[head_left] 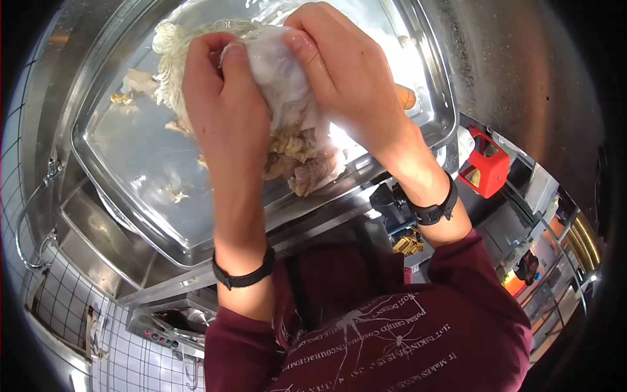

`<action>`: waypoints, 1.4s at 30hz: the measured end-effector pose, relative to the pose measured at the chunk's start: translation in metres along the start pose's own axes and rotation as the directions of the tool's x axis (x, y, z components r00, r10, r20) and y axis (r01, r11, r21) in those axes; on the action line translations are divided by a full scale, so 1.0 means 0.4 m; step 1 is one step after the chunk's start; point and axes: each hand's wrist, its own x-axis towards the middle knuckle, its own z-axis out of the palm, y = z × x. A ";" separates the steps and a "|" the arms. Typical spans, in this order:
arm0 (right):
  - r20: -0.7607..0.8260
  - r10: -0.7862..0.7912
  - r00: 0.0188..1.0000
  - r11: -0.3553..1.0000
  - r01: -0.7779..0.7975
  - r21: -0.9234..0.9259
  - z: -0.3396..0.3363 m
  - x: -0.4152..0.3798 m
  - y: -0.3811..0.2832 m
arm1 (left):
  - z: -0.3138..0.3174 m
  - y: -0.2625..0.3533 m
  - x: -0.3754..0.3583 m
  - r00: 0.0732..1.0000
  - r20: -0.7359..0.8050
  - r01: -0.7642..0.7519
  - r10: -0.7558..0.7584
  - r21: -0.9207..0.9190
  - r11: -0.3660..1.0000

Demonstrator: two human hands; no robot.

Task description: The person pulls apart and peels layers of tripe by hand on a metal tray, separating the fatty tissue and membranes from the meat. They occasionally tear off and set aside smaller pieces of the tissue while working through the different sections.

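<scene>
Head view: a person bent over a steel tray, both arms reaching into it.
Left hand: clamped on the near side of a pale, wet mass, thumb pressed into its top.
Right hand: closed over the far side of the mass, fingers curled round it.
Mass: held up between both hands just above the tray; it was possibly tripe or other offal, though the glare made that hard to tell. A frilly white part trailed to the left, and darker folds hung underneath.
Scraps: small bits lay loose on the tray floor, apart from the mass.
Progress: judging by the scraps, some trimming or pulling was done, but most of the mass was uncut and in hand.
Nearby: an orange piece by the far rim and a red holder off the tray.
</scene>
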 end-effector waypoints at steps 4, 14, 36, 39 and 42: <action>-0.111 0.102 0.989 0.988 -0.088 0.125 0.047 -0.001 -0.002 | 0.045 -0.018 0.006 0.992 -0.123 -0.057 0.042 -0.125 0.991; 0.197 0.224 0.955 0.933 -0.268 0.240 0.037 0.019 0.049 | 0.020 -0.028 -0.010 0.972 0.111 0.236 -0.209 -0.513 0.825; 0.026 0.258 0.966 0.952 -0.259 0.162 -0.013 -0.083 -0.109 | -0.028 -0.061 0.003 0.926 -0.009 0.281 -0.378 -0.654 0.703; 0.002 0.249 0.968 0.960 -0.248 0.128 -0.018 -0.090 -0.129 | -0.035 -0.068 0.007 0.952 -0.143 0.181 -0.271 -0.452 0.874; -0.029 0.252 0.967 0.964 -0.248 0.098 -0.021 -0.102 -0.140 | -0.036 -0.076 0.012 0.963 -0.239 0.073 -0.124 -0.212 0.974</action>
